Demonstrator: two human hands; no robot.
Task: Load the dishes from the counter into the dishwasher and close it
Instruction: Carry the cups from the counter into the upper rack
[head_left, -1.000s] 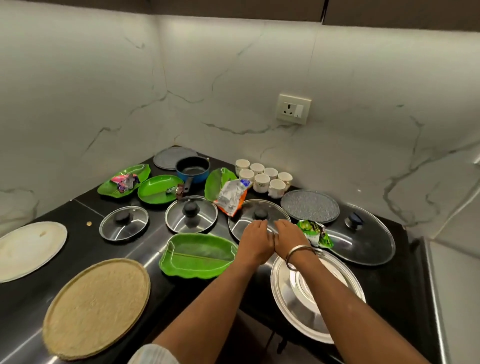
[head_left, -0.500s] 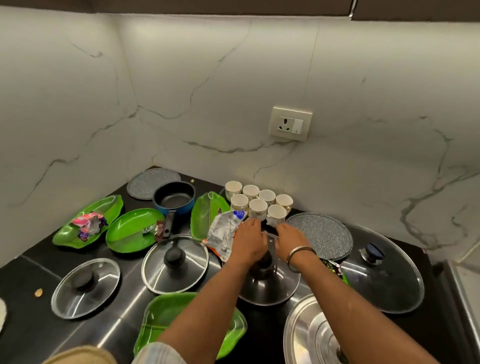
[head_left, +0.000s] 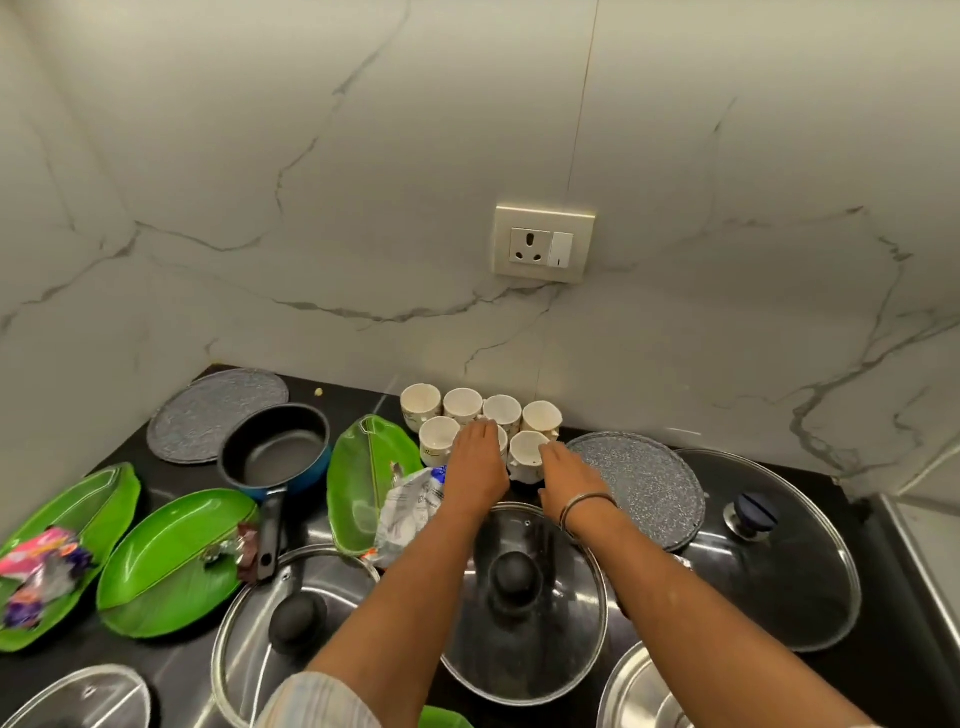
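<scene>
On the black counter (head_left: 893, 582), by the marble wall, the white cups (head_left: 480, 410) stand directly before my fingers. My left hand (head_left: 478, 467) lies flat on one front cup, holding nothing; my right hand (head_left: 563, 475) touches the next, grip unclear.

Glossy stone, glass, plastic and glazed ceramic

The counter (head_left: 893, 613) is polished black stone; the wall (head_left: 363, 182) is smooth veined marble. Green plates (head_left: 171, 561) look like shiny plastic, cups (head_left: 462, 405) like glazed ceramic, lids (head_left: 779, 571) glass with metal rims, the saucepan (head_left: 275, 452) matt dark inside.
</scene>
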